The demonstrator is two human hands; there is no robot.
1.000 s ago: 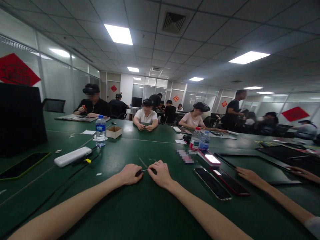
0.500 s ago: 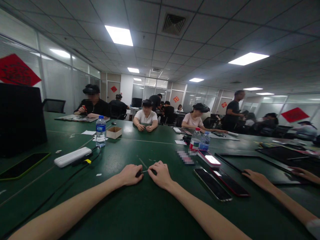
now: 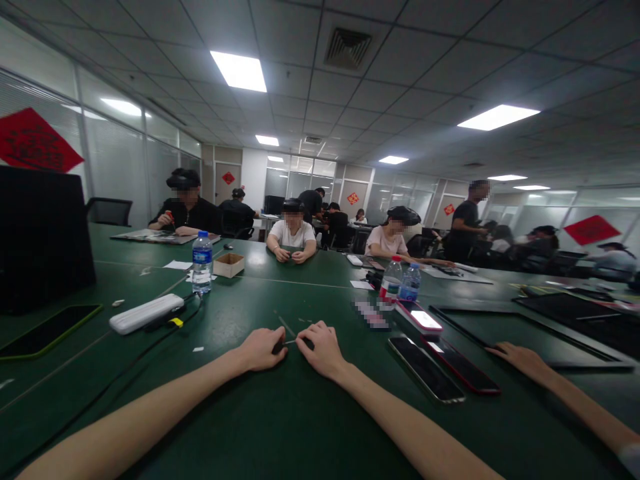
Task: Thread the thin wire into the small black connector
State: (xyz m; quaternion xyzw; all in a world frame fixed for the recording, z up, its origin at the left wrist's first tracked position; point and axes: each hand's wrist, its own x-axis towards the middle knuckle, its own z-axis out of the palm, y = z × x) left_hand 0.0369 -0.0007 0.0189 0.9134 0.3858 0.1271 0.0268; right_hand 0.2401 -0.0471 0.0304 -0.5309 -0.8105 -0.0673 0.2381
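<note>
My left hand (image 3: 263, 349) rests on the green table (image 3: 300, 427) with its fingers curled round a small dark piece (image 3: 277, 347). Just to its right, my right hand (image 3: 323, 348) is closed on another dark piece (image 3: 309, 343). A thin pale strip (image 3: 290, 342) spans the narrow gap between both hands. Whether the two dark ends and the strip form one object, I cannot tell. Behind the hands, faint light streaks show on the tabletop.
Two phones (image 3: 425, 368) (image 3: 465, 365) lie to the right, near a co-worker's hand (image 3: 523, 360) on a black frame (image 3: 480, 312). Bottles (image 3: 202, 263) (image 3: 410, 283), a white power bank (image 3: 146, 315), a black cable (image 3: 120, 375) and a small box (image 3: 229, 265) stand around. People sit opposite.
At the right edge, the co-worker's second hand has left the view and the nearer one has shifted slightly on the frame. My own hands have kept their place and grip.
</note>
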